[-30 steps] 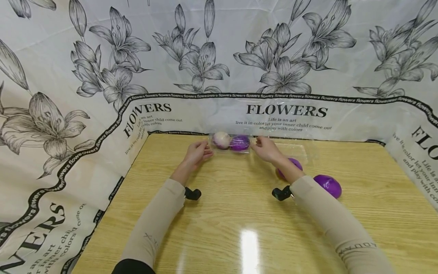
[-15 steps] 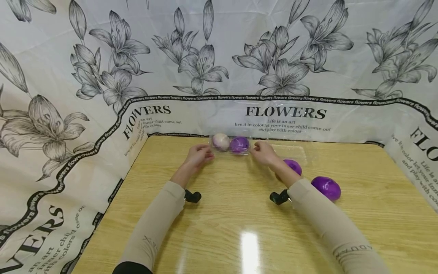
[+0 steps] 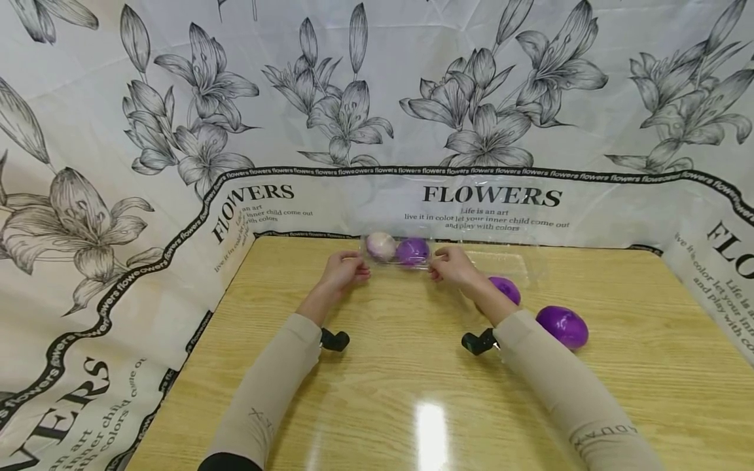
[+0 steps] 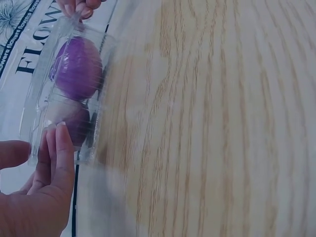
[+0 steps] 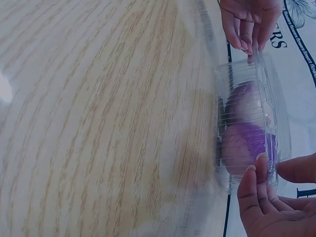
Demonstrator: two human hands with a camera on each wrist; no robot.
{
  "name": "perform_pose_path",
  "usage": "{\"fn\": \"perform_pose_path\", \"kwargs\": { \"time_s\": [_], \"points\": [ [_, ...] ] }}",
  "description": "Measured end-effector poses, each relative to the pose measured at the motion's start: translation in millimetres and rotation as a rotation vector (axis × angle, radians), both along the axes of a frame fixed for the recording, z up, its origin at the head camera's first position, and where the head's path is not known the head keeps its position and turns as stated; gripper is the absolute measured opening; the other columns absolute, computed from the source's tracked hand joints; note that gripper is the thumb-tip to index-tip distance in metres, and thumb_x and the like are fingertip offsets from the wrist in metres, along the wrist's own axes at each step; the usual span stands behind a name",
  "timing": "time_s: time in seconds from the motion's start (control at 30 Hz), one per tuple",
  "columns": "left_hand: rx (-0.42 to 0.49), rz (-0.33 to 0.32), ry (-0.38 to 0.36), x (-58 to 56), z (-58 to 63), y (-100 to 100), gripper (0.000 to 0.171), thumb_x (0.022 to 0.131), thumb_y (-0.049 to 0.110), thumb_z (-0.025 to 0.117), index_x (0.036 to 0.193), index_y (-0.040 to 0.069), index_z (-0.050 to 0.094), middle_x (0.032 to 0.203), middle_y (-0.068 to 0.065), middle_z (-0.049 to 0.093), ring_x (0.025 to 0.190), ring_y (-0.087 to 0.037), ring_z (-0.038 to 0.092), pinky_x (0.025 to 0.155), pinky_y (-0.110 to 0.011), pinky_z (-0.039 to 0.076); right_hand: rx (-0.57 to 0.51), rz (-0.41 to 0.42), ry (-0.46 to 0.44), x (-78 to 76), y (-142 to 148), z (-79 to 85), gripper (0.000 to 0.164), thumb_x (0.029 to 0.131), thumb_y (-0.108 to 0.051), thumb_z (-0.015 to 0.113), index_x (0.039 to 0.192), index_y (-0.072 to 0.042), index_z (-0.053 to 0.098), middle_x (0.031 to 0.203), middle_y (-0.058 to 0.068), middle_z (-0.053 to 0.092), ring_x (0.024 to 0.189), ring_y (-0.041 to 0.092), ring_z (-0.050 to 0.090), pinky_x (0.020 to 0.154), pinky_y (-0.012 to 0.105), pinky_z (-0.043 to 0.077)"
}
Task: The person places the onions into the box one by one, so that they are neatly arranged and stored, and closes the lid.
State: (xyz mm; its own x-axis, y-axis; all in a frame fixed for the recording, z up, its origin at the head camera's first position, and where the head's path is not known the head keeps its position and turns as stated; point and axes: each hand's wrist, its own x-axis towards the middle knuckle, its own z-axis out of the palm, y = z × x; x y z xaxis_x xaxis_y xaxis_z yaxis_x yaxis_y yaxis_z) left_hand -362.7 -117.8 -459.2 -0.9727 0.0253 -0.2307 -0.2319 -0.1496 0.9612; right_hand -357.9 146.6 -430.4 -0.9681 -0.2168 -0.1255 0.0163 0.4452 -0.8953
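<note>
A clear plastic clamshell box (image 3: 396, 263) stands at the back of the table against the cloth. Inside it, side by side, sit a pale round piece with purple on it (image 3: 381, 246) and a deep purple one (image 3: 413, 251). My left hand (image 3: 344, 269) pinches the box's rim at its left end, thumb and fingertips on opposite sides in the left wrist view. At the right end my right hand (image 3: 453, 267) pinches the same rim. The right wrist view shows the lid edge (image 5: 270, 123) lying along the rim between both hands.
Another clear plastic container (image 3: 501, 261) rests right of my right hand, hard to make out against the wood. Two glossy purple round pieces lie nearer, one (image 3: 504, 290) partly behind my right forearm, the other (image 3: 562, 326) farther right. Printed cloth (image 3: 330, 203) borders the table's back.
My right hand has come slightly down toward the front at the box's right end. The left hand stays at the left end, and the box shows little movement.
</note>
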Motion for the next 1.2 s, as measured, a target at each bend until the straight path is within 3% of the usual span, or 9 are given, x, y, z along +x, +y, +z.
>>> {"fn": "perform_pose_path", "kwargs": {
  "time_s": [0.13, 0.33, 0.7, 1.2],
  "points": [
    [0.002, 0.008, 0.003, -0.8, 2.1, 0.7, 0.036, 0.105, 0.002, 0.052, 0.138, -0.010, 0.047, 0.097, -0.016, 0.063, 0.107, -0.038, 0.067, 0.093, -0.039, 0.063, -0.012, -0.006, 0.001, -0.1, -0.2, 0.5, 0.052, 0.105, -0.002, 0.046, 0.146, 0.024, 0.027, 0.117, 0.039, 0.063, 0.081, 0.019, 0.066, 0.083, 0.038, 0.064],
    [-0.006, 0.009, -0.009, -0.7, 0.0, -0.3, 0.038, 0.105, 0.002, 0.052, 0.141, -0.010, 0.046, 0.099, -0.018, 0.064, 0.104, -0.035, 0.068, 0.092, -0.038, 0.063, -0.029, -0.008, -0.001, -0.8, 0.5, -3.3, 0.051, 0.103, 0.000, 0.047, 0.146, 0.023, 0.030, 0.111, 0.036, 0.065, 0.079, 0.021, 0.067, 0.083, 0.042, 0.064],
    [0.011, 0.025, 0.013, -2.7, -1.1, 1.9, 0.040, 0.101, -0.003, 0.053, 0.139, -0.011, 0.046, 0.100, -0.022, 0.065, 0.088, -0.026, 0.068, 0.088, -0.037, 0.065, -0.016, -0.029, 0.021, -1.0, -1.6, 1.5, 0.050, 0.098, 0.005, 0.047, 0.143, 0.024, 0.034, 0.106, 0.036, 0.066, 0.070, 0.016, 0.065, 0.072, 0.035, 0.065],
    [-0.012, 0.023, 0.024, -0.1, 0.0, 1.9, 0.040, 0.103, -0.001, 0.052, 0.141, -0.010, 0.045, 0.093, -0.015, 0.063, 0.094, -0.031, 0.068, 0.090, -0.038, 0.064, -0.012, -0.040, 0.002, -3.6, -0.9, 2.4, 0.049, 0.098, 0.005, 0.048, 0.142, 0.023, 0.036, 0.108, 0.037, 0.066, 0.072, 0.019, 0.066, 0.069, 0.030, 0.063]
  ]
}}
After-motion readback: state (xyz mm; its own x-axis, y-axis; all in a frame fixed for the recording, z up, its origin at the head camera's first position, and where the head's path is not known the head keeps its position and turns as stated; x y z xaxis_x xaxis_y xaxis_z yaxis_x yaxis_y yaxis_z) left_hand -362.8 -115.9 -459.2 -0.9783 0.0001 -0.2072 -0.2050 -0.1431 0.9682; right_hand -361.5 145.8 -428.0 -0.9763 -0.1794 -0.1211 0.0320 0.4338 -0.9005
